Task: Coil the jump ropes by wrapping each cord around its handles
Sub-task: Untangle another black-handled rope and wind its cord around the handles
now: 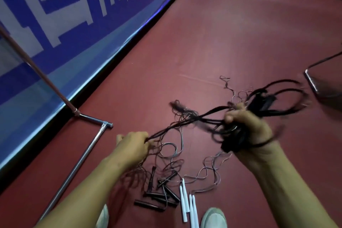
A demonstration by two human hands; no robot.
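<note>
My right hand [248, 127] grips a bundle of black handles [233, 142] with black cord looped around them, and blurred loops [281, 98] swing out to the right. From that bundle, taut black cords [185, 122] run left to my left hand [133, 144], which pinches them. Thin tangled cords [170, 153] hang and trail onto the floor below. Near my feet lie several loose black handles [161, 194] and white handles [187, 203].
The floor [222, 42] is red sports flooring. A blue banner barrier [74, 24] runs along the left, with a metal foot frame [87, 146] on the floor. A metal chair leg [314, 81] stands at the right edge. My shoes [214, 218] are at the bottom.
</note>
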